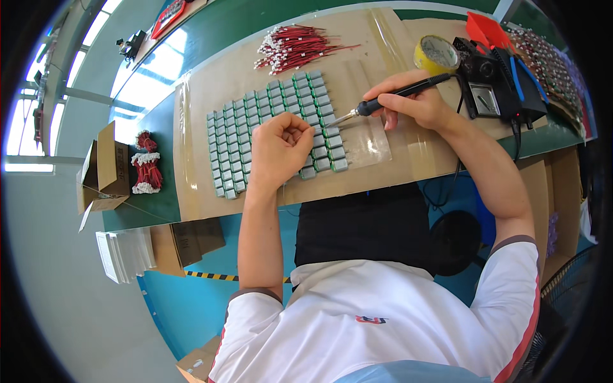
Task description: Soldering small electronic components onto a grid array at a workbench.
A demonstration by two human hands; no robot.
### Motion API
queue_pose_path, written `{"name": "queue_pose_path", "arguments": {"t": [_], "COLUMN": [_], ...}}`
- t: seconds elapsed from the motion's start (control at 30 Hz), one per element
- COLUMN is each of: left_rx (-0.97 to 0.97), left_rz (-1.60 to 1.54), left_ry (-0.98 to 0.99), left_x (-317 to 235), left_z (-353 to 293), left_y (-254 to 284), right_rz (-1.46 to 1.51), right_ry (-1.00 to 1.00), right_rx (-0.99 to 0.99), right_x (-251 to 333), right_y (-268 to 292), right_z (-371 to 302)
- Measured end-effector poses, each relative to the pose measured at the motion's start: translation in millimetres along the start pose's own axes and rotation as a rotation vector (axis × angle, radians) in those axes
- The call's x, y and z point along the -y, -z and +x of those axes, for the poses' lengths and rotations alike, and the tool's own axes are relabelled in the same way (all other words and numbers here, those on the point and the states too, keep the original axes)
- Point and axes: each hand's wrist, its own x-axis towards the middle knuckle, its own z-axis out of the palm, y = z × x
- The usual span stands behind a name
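Note:
My right hand (416, 102) grips a black-handled soldering iron (383, 102) like a pen, its metal tip pointing left at the right edge of a grid of small grey-green components (268, 127) laid out on a cardboard sheet (204, 102). My left hand (279, 147) rests on the grid as a loose fist, fingers pinched near the iron's tip; a thin solder wire seems to run down from it, but what the fingers pinch is too small to make out.
A bundle of red wires with white ends (297, 48) lies at the far edge. A yellow tape roll (436, 54) and a black soldering station (491, 89) stand to the right. More red wire bundles (147, 169) and a cardboard box (105, 169) sit left.

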Motion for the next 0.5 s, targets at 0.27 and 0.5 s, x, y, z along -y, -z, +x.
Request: {"name": "queue_pose_path", "arguments": {"t": [0.27, 0.5], "left_rx": [0.010, 0.009], "left_rz": [-0.005, 0.014], "left_ry": [0.006, -0.016], "left_x": [0.1, 0.7], "left_z": [0.2, -0.1], "left_y": [-1.3, -1.2], "right_rz": [-0.006, 0.004], "right_ry": [0.024, 0.021], "right_rx": [0.013, 0.005], "right_x": [-0.8, -1.1], "right_y": [1.4, -0.2], "right_z": [1.2, -0.3]}}
